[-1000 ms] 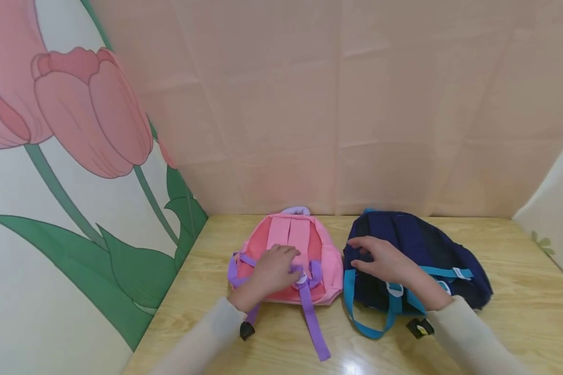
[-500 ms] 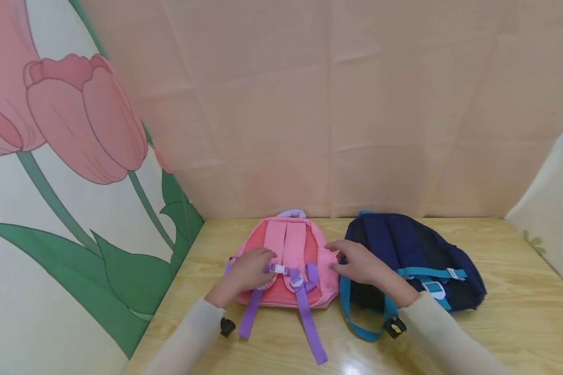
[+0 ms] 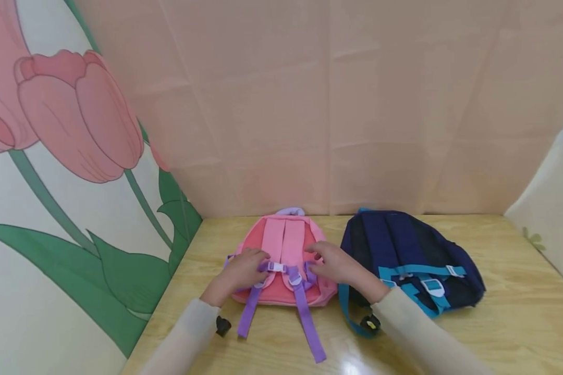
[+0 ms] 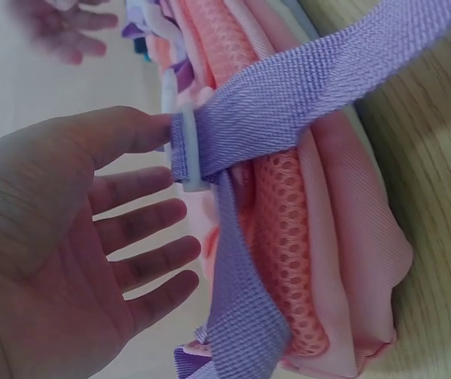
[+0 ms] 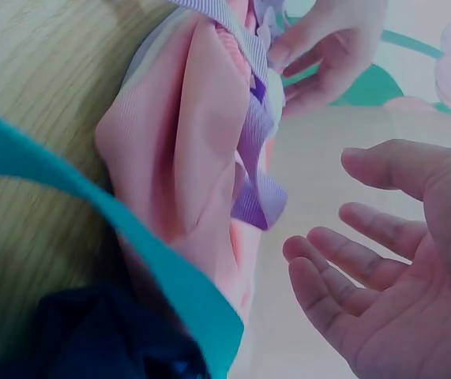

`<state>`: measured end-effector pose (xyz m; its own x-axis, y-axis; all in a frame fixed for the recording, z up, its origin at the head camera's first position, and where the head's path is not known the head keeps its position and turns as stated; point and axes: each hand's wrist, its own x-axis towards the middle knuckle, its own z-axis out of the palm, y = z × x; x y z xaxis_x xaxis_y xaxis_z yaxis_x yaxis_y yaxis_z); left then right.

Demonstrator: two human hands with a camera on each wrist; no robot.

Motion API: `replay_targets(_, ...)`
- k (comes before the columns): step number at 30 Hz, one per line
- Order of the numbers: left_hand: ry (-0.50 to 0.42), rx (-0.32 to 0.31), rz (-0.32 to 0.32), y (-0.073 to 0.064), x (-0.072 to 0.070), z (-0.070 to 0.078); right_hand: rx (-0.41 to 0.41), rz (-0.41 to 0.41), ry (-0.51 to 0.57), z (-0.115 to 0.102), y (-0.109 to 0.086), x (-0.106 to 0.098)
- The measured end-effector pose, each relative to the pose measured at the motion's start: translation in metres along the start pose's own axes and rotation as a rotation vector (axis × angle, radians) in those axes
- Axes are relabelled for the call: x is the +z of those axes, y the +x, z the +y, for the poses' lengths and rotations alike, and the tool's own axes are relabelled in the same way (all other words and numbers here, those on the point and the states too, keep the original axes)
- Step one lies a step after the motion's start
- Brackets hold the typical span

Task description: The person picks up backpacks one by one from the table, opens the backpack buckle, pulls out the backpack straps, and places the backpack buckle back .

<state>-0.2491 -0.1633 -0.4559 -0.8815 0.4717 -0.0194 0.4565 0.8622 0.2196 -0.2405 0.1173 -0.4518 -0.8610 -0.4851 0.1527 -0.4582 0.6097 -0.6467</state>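
A pink backpack (image 3: 274, 234) lies on the table with its straps up. Purple webbing straps (image 3: 307, 328) trail from its near end, and a white chest buckle (image 3: 277, 267) joins purple webbing across its middle. Over the backpack's left side is my left hand (image 3: 244, 268), fingers loosely spread. In the left wrist view its thumb tip meets or nearly meets a pale strap slider (image 4: 191, 150); contact is hard to tell. My right hand (image 3: 335, 263) hovers over the backpack's right side with relaxed fingers, apart from the straps in the right wrist view.
A navy backpack (image 3: 403, 239) with teal straps (image 3: 431, 271) lies just right of the pink one. Behind the wooden table (image 3: 521, 323) hangs a plain pinkish curtain (image 3: 262, 104). At left stands a tulip-printed panel (image 3: 61, 208).
My right hand has moved left, from over the navy backpack to above the pink one. My left hand has shifted left, uncovering the white chest buckle.
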Motion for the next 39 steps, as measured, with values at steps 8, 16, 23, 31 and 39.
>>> replay_targets(8,-0.04,-0.03,-0.017,0.0,0.004,-0.005,-0.03,0.001,-0.013,-0.007,0.014,0.015)
replay_targets(16,-0.061,-0.03,-0.017,0.004,0.01,-0.01,0.029,-0.018,0.029,-0.017,0.027,0.027)
replay_targets(23,-0.088,-0.027,-0.017,0.006,0.012,-0.012,0.04,-0.038,0.048,-0.019,0.041,0.043)
replay_targets(31,-0.079,-0.017,-0.021,0.01,0.011,-0.011,0.076,-0.064,-0.003,-0.023,0.052,0.055)
replay_targets(39,-0.052,0.035,0.0,0.012,0.013,-0.01,0.13,-0.087,-0.029,-0.022,0.06,0.066)
